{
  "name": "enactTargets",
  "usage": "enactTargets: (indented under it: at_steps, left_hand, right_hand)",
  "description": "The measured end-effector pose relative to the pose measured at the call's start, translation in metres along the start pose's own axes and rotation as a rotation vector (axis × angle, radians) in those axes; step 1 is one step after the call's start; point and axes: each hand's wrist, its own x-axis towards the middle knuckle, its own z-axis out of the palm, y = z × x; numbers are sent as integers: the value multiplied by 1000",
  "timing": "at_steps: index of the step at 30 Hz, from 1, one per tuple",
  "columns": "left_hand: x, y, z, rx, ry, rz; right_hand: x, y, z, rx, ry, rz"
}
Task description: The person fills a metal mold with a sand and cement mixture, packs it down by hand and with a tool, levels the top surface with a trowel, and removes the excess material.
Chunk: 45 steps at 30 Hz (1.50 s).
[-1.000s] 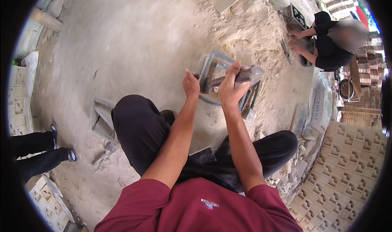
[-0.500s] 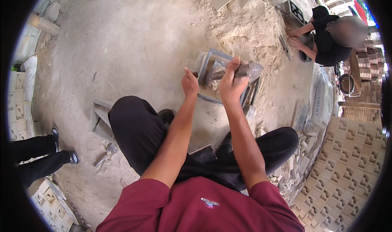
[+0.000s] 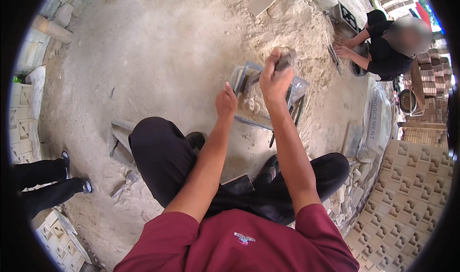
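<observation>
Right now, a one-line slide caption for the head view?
Seated person's right hand lifts a grey lump above a metal mould frame; left hand beside it.

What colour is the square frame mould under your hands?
Grey metal frame mould, dusted with pale sandy mix; the head view shows it.

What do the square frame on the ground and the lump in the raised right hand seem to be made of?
Frame: probably metal, with thin straight grey bars, dull and dusty. Lump in the right hand: likely damp cement or clay, grey, rough and matte.
</observation>
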Motion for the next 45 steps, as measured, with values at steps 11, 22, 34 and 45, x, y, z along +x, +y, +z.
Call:
enactTargets:
  at_steps: [11,22,34,45]
  left_hand:
    - [5,-10,-1,25,33,51]
    - [6,-3,7,7,51,29]
    - [-3,5,0,-6,42,24]
    - [6,7,-1,-10,52,19]
  right_hand:
    - [28,-20,3,53,-2,123]
    - [35,-1,9,191,109,126]
    - [24,7,-1,351,299,147]
    - [31,8,-19,566,372,396]
